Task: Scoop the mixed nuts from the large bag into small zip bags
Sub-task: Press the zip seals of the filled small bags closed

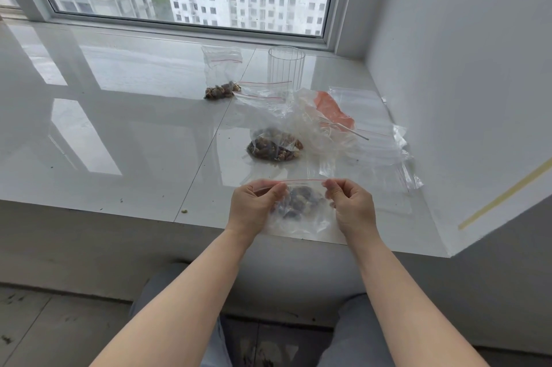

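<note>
A small clear zip bag (301, 211) with a red seal line holds a clump of mixed nuts and hangs just above the front of the sill. My left hand (254, 208) pinches its top left corner and my right hand (351, 205) pinches its top right corner, stretching the seal between them. Behind it the large crumpled clear bag (310, 127) lies on the sill with nuts (274, 147) bunched at its near end. A filled small zip bag (222, 80) lies farther back.
A ribbed clear cup (286, 68) stands at the back. Empty zip bags (376, 142) and an orange piece (333, 109) lie at the right by the wall. Crumbs dot the glossy white sill (119, 127). The window is behind.
</note>
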